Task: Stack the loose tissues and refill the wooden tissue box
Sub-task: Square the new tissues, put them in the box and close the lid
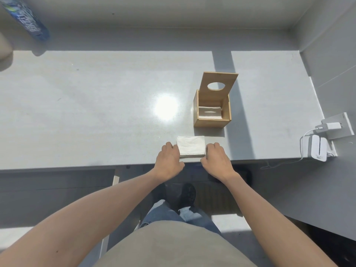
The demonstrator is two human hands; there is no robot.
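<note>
Square stack of soft white tissues (191, 148) lies at 6 o'clock from the open wooden tissue box (212, 110). Left hand (168, 160) and right hand (217, 158), fingers curled, press its sides.

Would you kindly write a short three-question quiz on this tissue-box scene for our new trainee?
1. True or false: the hinged lid of the square wooden tissue box is raised.
2. Where does the flat stack of white folded tissues lie? A) inside the box B) on the grey table near its front edge C) on the floor
3. Fill in: the left hand and right hand press against the stack's two ____.

Key: 1 true; 2 B; 3 sides.
</note>
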